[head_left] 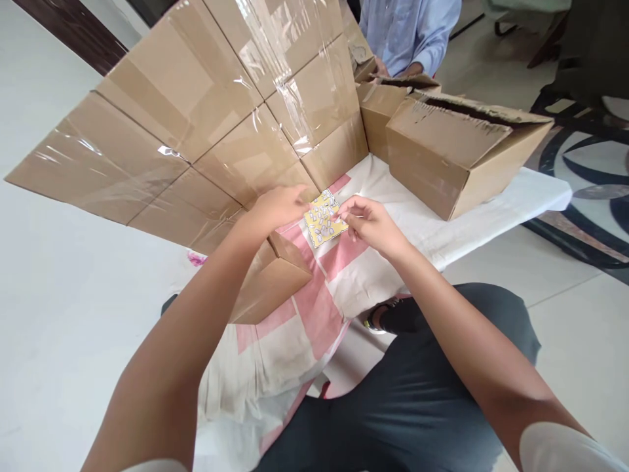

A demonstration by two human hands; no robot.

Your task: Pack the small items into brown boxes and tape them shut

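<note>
Right hand point(366, 221): fingertips together at the right edge of the yellow card point(319, 221), any pinched piece indistinct. Left hand point(279, 207): fingers extended at its left edge. Card on cloth point(378, 180), with room rightward before a torn box point(442, 154); cardboard wall point(230, 144) behind.

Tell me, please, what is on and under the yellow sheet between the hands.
Small whitish shapes dot the yellow sheet; whether printed or loose is unclear. Pink-and-white cloth spreads beside it; whatever lies directly beneath is covered.
</note>
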